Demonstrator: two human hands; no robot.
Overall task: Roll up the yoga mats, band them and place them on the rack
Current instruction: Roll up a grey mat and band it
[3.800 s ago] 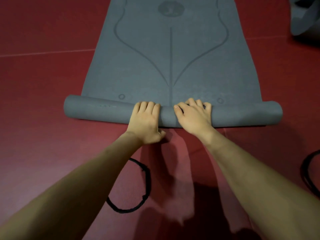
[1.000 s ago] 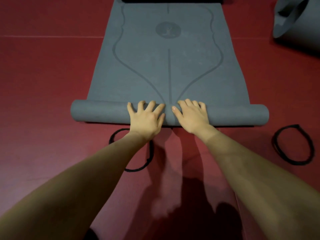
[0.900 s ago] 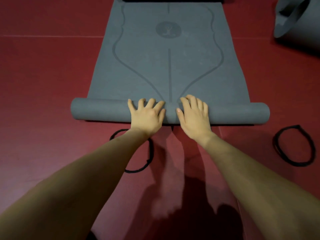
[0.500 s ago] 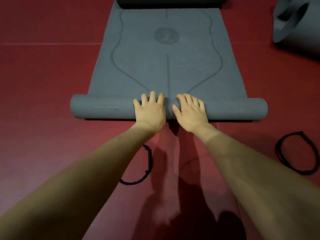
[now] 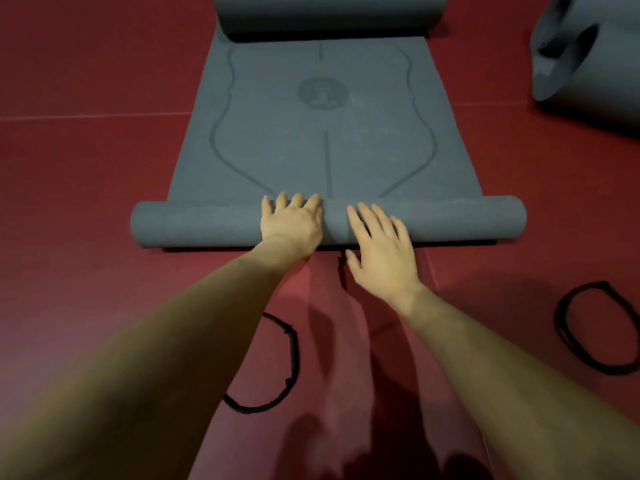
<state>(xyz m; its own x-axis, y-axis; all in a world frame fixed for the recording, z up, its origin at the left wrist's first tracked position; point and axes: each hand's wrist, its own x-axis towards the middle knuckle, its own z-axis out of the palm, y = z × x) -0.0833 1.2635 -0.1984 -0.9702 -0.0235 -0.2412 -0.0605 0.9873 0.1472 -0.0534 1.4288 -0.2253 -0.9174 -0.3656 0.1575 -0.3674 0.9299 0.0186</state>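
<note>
Pressing mat roll (image 5: pixel 194 223) — left hand (image 5: pixel 292 225), right hand (image 5: pixel 382 251) flat, fingers spread.

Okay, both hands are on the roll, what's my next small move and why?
Probably push the roll forward another turn: the left hand and right hand lie flat on it, and a flat stretch of mat still lies ahead.
</note>
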